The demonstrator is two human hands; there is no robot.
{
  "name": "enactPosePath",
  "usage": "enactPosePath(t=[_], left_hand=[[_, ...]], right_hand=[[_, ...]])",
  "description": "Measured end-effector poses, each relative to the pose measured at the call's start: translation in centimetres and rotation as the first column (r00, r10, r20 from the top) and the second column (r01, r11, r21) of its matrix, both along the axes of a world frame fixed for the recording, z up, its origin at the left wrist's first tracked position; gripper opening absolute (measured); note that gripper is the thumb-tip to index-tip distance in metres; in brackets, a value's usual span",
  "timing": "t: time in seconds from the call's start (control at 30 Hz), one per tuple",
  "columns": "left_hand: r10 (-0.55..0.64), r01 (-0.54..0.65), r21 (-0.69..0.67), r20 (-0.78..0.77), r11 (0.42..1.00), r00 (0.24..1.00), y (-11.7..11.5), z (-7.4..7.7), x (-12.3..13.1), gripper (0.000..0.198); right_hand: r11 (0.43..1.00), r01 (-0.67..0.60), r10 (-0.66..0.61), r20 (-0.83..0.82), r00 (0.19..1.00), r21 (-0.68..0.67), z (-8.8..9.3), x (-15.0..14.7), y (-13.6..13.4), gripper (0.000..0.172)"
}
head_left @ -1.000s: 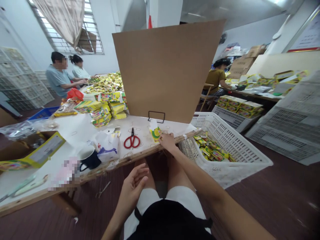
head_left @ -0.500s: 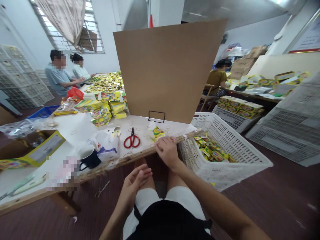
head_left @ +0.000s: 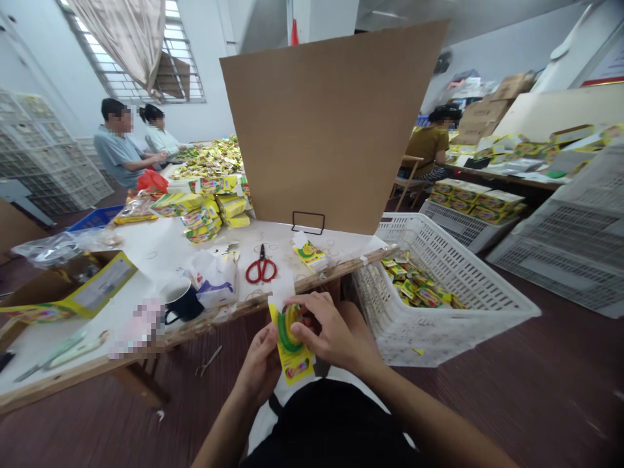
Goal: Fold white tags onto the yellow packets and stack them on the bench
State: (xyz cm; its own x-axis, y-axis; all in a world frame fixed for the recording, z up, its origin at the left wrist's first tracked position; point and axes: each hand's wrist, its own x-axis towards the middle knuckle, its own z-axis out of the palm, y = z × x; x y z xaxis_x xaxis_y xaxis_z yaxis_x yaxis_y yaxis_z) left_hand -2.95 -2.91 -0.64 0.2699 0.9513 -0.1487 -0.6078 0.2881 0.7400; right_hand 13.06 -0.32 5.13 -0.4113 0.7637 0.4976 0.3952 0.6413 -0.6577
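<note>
Above my lap is a small yellow and green printed carton [head_left: 295, 351], with a white flap at its top. My left hand [head_left: 260, 364] pinches its left edge. My right hand [head_left: 331, 328] grips it from the right, thumb on the front and fingers curled over the upper part, hiding some of the print. On the table [head_left: 160, 253] just beyond, more yellow printed cartons [head_left: 309, 252] lie near the front edge. Red-handled scissors [head_left: 262, 268] rest to their left.
A white plastic basket [head_left: 468, 296] of small yellow packs stands at the right. A dark mug [head_left: 182, 302] and a white plastic bag [head_left: 214, 279] sit at the table's edge. Upright cardboard [head_left: 336, 130] blocks the far side. Co-workers [head_left: 119, 146] sit at the far left.
My right hand has come back from the table edge to my lap with a carton. My left hand has closed on the carton too. The view has shifted slightly.
</note>
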Motion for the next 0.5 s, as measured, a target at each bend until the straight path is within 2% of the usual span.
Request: enactPosePath(t=[0.1, 0.2, 0.23, 0.33, 0.43, 0.5], left_hand=[[-0.007, 0.007, -0.006, -0.006, 1.000, 1.000, 0.1, 0.1, 0.5, 0.040], [0.037, -0.036, 0.017, -0.043, 0.999, 0.998, 0.2, 0.0, 0.8, 0.038], [0.059, -0.057, 0.033, -0.067, 0.998, 0.996, 0.3, -0.1, 0.8, 0.038], [0.118, -0.109, 0.070, -0.153, 0.992, 0.981, 0.5, -0.7, 0.8, 0.036], [0.144, -0.126, 0.094, -0.213, 0.988, 0.966, 0.6, -1.0, 0.9, 0.035], [0.169, -0.135, 0.144, -0.256, 0.980, 0.952, 0.6, -0.8, 0.8, 0.035]], right_hand=[[0.995, 0.089, -0.089, -0.003, 0.996, -0.048, 0.6, 0.3, 0.2, 0.025], [0.975, 0.175, -0.182, -0.036, 0.983, -0.137, -0.4, 0.3, 0.1, 0.040], [0.968, 0.172, -0.182, -0.041, 0.982, -0.182, -1.1, 0.2, 0.1, 0.039], [0.954, 0.151, -0.160, -0.013, 0.987, -0.258, -3.4, -0.3, 0.4, 0.013], [0.943, 0.213, -0.228, -0.029, 0.973, -0.256, -4.7, -0.8, 0.7, 0.015], [0.934, 0.186, -0.225, -0.100, 0.969, -0.306, -4.6, -1.0, 0.8, 0.013]])
